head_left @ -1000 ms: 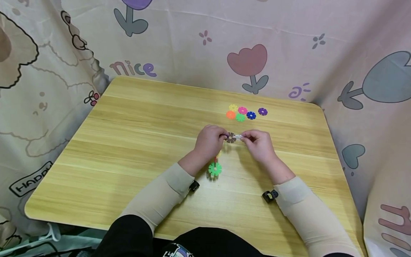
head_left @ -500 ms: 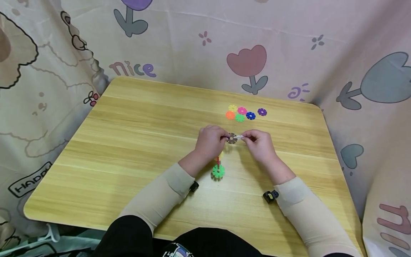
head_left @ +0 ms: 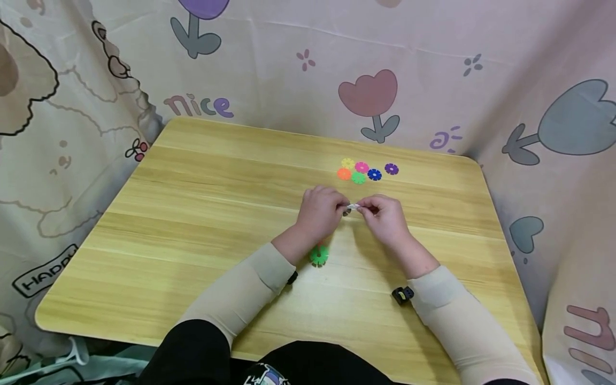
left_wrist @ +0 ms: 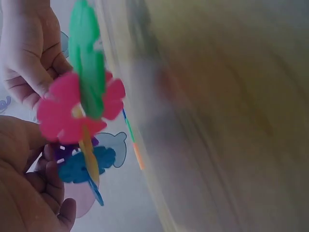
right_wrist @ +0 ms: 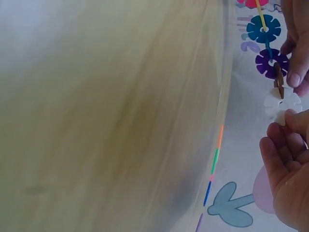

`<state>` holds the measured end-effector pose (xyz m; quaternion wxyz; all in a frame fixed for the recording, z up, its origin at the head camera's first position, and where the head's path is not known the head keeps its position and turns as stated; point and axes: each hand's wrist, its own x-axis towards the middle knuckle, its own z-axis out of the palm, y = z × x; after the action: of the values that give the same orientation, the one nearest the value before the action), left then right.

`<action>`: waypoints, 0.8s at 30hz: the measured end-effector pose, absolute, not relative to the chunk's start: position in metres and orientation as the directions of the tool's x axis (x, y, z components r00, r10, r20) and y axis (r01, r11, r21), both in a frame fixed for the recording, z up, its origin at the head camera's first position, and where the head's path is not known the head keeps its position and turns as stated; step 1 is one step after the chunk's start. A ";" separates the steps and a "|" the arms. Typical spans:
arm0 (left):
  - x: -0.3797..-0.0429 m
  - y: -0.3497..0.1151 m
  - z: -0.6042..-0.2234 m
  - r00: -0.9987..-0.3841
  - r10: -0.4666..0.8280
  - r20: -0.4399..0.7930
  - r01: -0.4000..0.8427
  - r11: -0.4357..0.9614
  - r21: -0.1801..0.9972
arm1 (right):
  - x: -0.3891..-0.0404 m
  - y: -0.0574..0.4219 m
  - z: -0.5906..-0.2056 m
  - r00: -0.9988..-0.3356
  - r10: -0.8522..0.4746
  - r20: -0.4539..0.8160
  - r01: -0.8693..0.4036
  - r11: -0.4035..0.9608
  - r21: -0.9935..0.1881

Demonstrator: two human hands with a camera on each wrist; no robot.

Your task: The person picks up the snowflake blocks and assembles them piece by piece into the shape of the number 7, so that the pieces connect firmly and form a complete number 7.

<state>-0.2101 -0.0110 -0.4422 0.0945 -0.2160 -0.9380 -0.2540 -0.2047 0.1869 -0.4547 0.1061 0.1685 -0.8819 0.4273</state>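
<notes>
My left hand (head_left: 320, 211) grips a chain of slotted snowflake discs near its purple disc (right_wrist: 270, 63) and brown disc (right_wrist: 279, 83). Between the thumb and fingers of my right hand (head_left: 387, 216) is a white snowflake disc (right_wrist: 282, 107), its edge meeting the brown one at the slots. From the purple disc the chain runs on through a blue disc (left_wrist: 87, 164), a yellow disc (left_wrist: 88, 150) and a pink disc (left_wrist: 60, 108). A green disc (head_left: 319, 255) ends it, hanging below the left wrist. In the head view, the left hand and wrist hide most of the chain.
Several loose discs lie together toward the far side of the wooden table (head_left: 216, 214): yellow, pink, orange (head_left: 344, 174), green and blue. A purple loose disc (head_left: 392, 169) lies just to their right. A printed curtain (head_left: 289, 80) hangs behind the table.
My left hand has shifted slightly right, closer to my right fingers. The brown disc has turned and is now mostly hidden. The green end swung right, then back left.
</notes>
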 end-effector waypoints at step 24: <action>-0.214 -0.013 -0.443 -0.884 0.396 0.246 0.466 0.733 0.495 | -0.203 0.169 -0.456 -0.946 -0.153 0.285 -0.321 0.554 -0.768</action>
<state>-0.2138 -0.0126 -0.4425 0.0620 -0.2322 -0.9288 -0.2821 -0.2029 0.1693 -0.4563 0.0929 0.1353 -0.8766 0.4524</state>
